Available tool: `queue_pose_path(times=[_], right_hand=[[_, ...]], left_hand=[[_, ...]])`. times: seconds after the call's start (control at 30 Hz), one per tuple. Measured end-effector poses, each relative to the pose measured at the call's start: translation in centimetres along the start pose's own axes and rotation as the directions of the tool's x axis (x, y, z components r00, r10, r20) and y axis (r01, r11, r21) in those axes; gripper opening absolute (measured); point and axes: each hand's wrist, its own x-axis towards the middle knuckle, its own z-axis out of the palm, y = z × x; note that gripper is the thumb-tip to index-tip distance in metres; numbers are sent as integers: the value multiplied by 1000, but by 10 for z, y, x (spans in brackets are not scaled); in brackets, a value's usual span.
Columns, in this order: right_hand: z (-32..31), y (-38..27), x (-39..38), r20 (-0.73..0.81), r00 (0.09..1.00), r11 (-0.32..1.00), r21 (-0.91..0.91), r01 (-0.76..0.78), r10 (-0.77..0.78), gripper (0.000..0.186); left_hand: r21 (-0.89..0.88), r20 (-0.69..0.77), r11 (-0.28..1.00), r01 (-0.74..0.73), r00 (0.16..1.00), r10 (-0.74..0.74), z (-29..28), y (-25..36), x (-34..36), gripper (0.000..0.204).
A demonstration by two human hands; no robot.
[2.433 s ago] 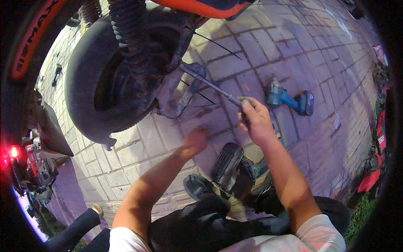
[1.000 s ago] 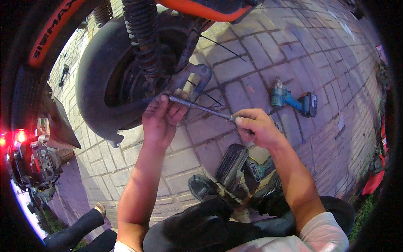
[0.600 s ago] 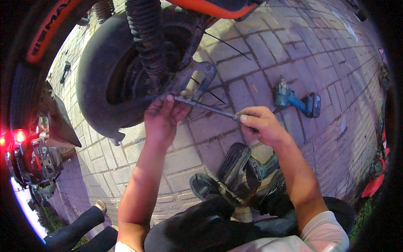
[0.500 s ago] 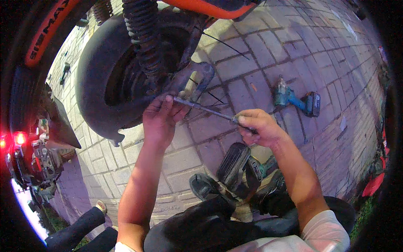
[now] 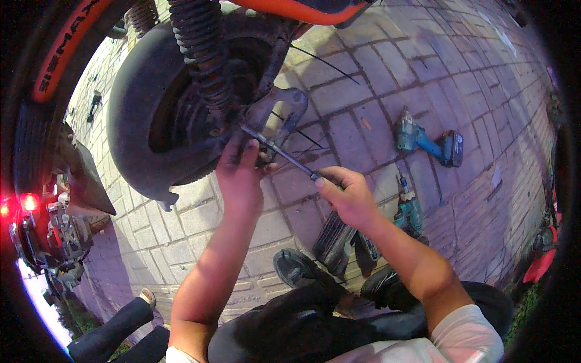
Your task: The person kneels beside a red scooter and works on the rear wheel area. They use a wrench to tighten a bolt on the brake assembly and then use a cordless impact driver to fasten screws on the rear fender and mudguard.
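Note:
A slim metal rod (image 5: 289, 159) slants between my hands, its far tip at the hub area of a scooter's wheel (image 5: 130, 115). My right hand (image 5: 345, 190) is closed around its near, darker end. Close to the far tip, my left hand (image 5: 241, 172) has its fingers curled against the rod, partly under it. Just right of the tip is a metal bracket (image 5: 295, 100) with a rounded end. A black coil-spring shock absorber (image 5: 200, 57) rises above the hub. Whether the tip sits inside the hub or only touches it, I cannot tell.
On the paving (image 5: 357, 136) lies a teal cordless power tool (image 5: 417, 139). Another green one (image 5: 410, 209) lies nearer, by my right forearm, with a dark ridged block (image 5: 333, 239) near my shoes. Another person's legs (image 5: 115, 327) show at lower left, below a vehicle with a lit red lamp (image 5: 28, 201).
Both hands have moved the rod left, its far tip now at the wheel hub. My right hand has shifted left and slightly down, showing more of the green power tool.

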Motion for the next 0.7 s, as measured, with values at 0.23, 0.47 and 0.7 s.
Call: queue_pose_path(times=[0.23,0.47,0.7], right_hand=[[3,9,4,-21,950,900,-327,287,-310,26],[18,10,-6,-23,817,688,-553,470,-577,26],[1,6,-5,-77,942,904,-315,288,-327,24]], left_hand=[[-138,-39,987,85,995,-91,-7,2,-8,27],[-345,-131,936,-64,991,19,-36,6,5,26],[-45,-35,987,-152,988,151,-55,-2,4,20]])
